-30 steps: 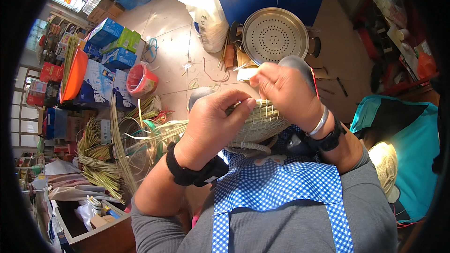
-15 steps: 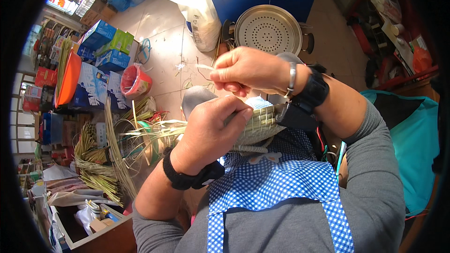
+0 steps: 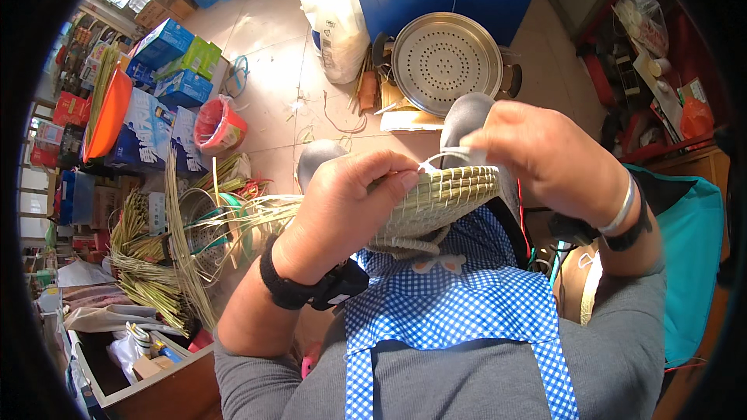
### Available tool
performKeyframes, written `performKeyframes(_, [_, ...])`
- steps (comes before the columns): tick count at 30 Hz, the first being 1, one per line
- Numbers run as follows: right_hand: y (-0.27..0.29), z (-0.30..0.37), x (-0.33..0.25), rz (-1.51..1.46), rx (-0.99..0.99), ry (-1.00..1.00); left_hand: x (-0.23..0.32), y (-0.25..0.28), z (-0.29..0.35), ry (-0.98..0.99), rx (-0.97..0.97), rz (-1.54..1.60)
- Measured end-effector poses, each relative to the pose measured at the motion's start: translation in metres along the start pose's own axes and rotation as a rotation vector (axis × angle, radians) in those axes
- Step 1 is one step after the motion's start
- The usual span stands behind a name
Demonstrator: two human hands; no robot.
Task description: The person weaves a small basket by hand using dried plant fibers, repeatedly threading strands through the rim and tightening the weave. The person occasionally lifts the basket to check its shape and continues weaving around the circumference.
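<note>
My left hand is closed on the rim of a coiled straw basket, thumb and forefinger pinched together at the top edge. Pale stitches run across the basket's straw coils, and it is held tilted above my lap. From the pinch a thin pale strip arcs over the rim to my right hand, whose closed fingers hold its other end, slightly blurred. Loose straw ends trail out to the left from behind my left hand. Part of the basket is hidden by that hand.
A perforated metal steamer pan stands on the tiled floor ahead, beside a white sack. Leftward are a red bucket, stacked boxes, straw bundles and an open drawer. Teal cloth hangs at the right.
My right hand has moved right and down, from above the left hand to beyond the basket's right side. The strip is now drawn over the rim. My left hand keeps its grip.
</note>
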State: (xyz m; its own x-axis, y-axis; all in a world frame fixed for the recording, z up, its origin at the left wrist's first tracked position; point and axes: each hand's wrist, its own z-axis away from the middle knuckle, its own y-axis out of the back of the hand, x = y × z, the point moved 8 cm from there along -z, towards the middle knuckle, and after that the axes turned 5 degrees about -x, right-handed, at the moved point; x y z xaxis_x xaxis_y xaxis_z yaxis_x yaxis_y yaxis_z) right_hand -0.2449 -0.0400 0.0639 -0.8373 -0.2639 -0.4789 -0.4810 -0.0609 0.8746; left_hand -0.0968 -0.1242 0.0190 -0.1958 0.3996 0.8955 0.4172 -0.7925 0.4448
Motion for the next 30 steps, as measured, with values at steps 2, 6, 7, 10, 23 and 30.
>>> performKeyframes(2, [-0.001,0.004,-0.022,0.201,-0.039,0.068,-0.003,-0.001,0.0,0.035,-0.005,0.051])
performKeyframes(6, [-0.009,0.0,-0.059,0.47,0.03,0.23,-0.009,-0.001,0.003,0.094,-0.009,0.072])
performKeyframes(7, [-0.015,0.0,-0.065,0.544,0.033,0.298,-0.009,-0.001,0.003,0.087,-0.011,0.08])
performKeyframes(10, [-0.018,0.002,-0.06,0.343,0.143,0.297,-0.013,-0.001,0.006,0.093,-0.007,0.089])
performKeyframes(23, [-0.035,0.013,-0.006,-0.844,0.114,-0.176,-0.021,0.0,0.01,0.119,-0.025,0.21])
performKeyframes(30, [-0.062,0.006,-0.005,-1.03,0.333,-0.198,-0.014,0.0,0.011,0.072,0.007,0.095])
